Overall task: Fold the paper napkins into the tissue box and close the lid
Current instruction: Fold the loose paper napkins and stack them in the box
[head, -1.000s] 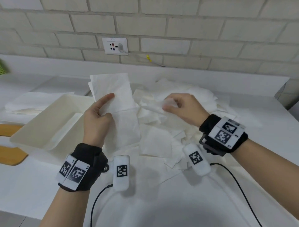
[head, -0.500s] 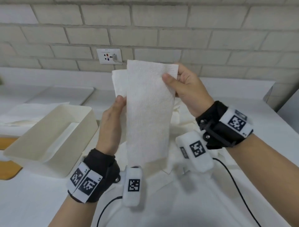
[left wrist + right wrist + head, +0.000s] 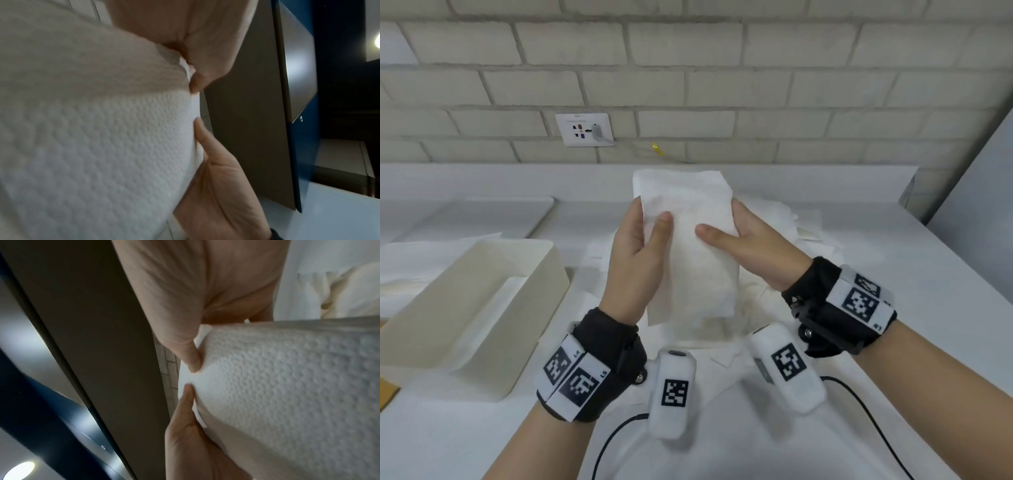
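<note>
Napkin (image 3: 698,246), folded narrow and upright, sits pinched between both grips above the surface (image 3: 893,274). Left hand (image 3: 635,260) clamps its left edge, thumb in front; right hand (image 3: 753,250) clamps the right edge likewise. Open tissue box (image 3: 482,308) lies left of them. Wristband tags read "L4" and "L5".

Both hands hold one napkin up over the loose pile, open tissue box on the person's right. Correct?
Not quite: the tissue box sits on the person's left, as the head view shows. The rest holds: left hand and right hand both grip the napkin, raised over the loose pile, and the box is open.
</note>
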A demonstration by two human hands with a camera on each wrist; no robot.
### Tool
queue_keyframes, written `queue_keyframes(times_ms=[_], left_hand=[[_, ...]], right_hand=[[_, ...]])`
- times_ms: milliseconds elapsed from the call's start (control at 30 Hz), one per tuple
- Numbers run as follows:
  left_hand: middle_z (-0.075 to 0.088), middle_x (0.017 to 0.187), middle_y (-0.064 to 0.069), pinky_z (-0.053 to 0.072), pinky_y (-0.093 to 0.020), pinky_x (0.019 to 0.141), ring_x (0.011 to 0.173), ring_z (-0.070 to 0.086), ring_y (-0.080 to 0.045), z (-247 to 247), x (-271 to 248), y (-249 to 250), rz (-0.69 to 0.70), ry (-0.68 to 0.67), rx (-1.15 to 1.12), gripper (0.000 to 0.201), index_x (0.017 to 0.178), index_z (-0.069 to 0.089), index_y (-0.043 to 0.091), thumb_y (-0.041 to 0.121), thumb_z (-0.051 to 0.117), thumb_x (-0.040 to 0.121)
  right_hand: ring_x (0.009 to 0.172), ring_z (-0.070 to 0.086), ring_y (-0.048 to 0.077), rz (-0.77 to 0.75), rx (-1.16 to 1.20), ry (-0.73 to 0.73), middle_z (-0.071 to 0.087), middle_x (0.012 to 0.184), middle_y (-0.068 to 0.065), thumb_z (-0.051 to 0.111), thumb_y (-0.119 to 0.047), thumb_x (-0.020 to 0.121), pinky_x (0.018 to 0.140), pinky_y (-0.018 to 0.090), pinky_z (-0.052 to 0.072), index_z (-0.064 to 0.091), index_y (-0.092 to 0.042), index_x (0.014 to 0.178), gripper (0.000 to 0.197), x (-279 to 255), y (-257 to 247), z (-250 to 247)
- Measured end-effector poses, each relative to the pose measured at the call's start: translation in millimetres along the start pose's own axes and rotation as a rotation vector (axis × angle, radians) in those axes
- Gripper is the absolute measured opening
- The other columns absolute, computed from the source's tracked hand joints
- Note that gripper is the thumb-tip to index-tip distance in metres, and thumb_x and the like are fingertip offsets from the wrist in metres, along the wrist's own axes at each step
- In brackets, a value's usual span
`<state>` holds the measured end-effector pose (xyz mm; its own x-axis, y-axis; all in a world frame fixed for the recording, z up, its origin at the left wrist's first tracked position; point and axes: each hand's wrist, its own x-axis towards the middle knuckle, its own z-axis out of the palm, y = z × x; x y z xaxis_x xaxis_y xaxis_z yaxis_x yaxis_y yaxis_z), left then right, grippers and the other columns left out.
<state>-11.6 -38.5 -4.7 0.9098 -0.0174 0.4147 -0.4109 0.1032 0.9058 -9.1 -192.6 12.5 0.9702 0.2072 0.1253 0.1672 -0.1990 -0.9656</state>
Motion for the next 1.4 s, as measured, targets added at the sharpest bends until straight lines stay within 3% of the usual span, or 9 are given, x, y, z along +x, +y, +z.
queue_keyframes(times_ms=[133,267,400,533,800,933,1000,1167,1400], left_hand=[[0.041,0.145,0.005,0.048,-0.03,0.097,0.125,0.05,-0.007,10,7,-4,-0.068,-0.267,-0.004,0.084,0.145,0.012,0.028,0.015,0.063,0.08],[0.063,0.125,-0.002,0.057,-0.029,0.079,0.107,0.065,-0.015,25,12,-10,-0.361,-0.432,-0.063,0.073,0.133,0.035,0.016,0.009,0.07,0.069],[0.073,0.099,0.009,0.058,-0.025,0.072,0.089,0.069,-0.008,45,7,-17,-0.465,-0.734,0.112,0.044,0.108,0.056,0.028,0.002,0.069,0.075],[0.063,0.114,0.001,0.054,-0.035,0.088,0.102,0.064,-0.014,71,-1,-28,-0.453,-0.713,0.271,0.061,0.121,0.044,0.021,0.015,0.067,0.065],[0.056,0.103,0.003,0.052,-0.031,0.08,0.093,0.06,-0.017,137,-12,-39,-0.374,-0.894,0.329,0.051,0.123,0.024,0.02,-0.006,0.049,0.088],[0.056,0.101,-0.007,0.052,-0.043,0.08,0.088,0.059,-0.023,173,-22,-48,-0.318,-0.838,0.33,0.04,0.115,0.024,0.018,-0.007,0.042,0.089],[0.052,0.109,-0.004,0.051,-0.034,0.079,0.092,0.057,-0.016,192,-21,-48,-0.264,-0.803,0.288,0.037,0.115,0.024,0.016,-0.006,0.041,0.09],[0.041,0.126,0.002,0.045,-0.015,0.085,0.111,0.048,-0.01,237,-13,-44,-0.253,-0.856,0.087,0.043,0.128,0.019,0.014,-0.004,0.041,0.094],[0.042,0.122,-0.004,0.045,-0.011,0.073,0.094,0.05,-0.005,259,-32,-78,-0.332,-0.894,0.121,0.037,0.127,0.022,0.012,-0.006,0.031,0.095]], right_hand=[[0.111,0.056,0.012,-0.045,0.025,0.172,0.056,0.119,-0.004,0.057,-0.01,0.091,0.098,0.039,0.046,0.035,-0.021,0.118,0.036,-13,-1,-11],[0.109,0.056,0.017,-0.052,0.035,0.33,0.055,0.113,-0.005,0.051,-0.005,0.093,0.096,0.038,0.047,0.033,-0.025,0.113,0.034,-28,5,-24],[0.103,0.055,0.013,0.177,-0.055,0.318,0.053,0.114,-0.004,0.043,-0.012,0.097,0.092,0.029,0.047,0.025,-0.015,0.131,0.039,-45,20,-39],[0.114,0.051,0.017,0.33,-0.131,0.272,0.049,0.126,-0.001,0.047,-0.009,0.093,0.1,0.036,0.043,0.023,-0.014,0.135,0.049,-67,36,-55],[0.078,0.046,0.008,0.252,-0.129,0.628,0.044,0.089,-0.008,0.031,-0.006,0.098,0.058,0.011,0.038,0.024,-0.013,0.106,0.013,-102,52,-91],[0.101,0.051,0.022,0.336,-0.113,0.708,0.049,0.113,0.006,0.028,-0.008,0.098,0.087,0.032,0.043,0.024,-0.009,0.121,0.023,-116,62,-106],[0.1,0.053,0.026,0.285,-0.126,0.795,0.051,0.102,0.003,0.028,-0.006,0.098,0.092,0.036,0.043,0.025,-0.008,0.117,0.02,-120,61,-118],[0.083,0.047,-0.007,0.052,-0.087,0.957,0.043,0.097,-0.015,0.027,-0.002,0.098,0.069,0.0,0.039,0.022,-0.014,0.108,0.016,-125,52,-144],[0.083,0.049,0.008,0.26,-0.121,0.929,0.044,0.09,-0.011,0.028,-0.005,0.099,0.072,0.02,0.037,0.022,-0.013,0.105,0.011,-143,91,-149]])
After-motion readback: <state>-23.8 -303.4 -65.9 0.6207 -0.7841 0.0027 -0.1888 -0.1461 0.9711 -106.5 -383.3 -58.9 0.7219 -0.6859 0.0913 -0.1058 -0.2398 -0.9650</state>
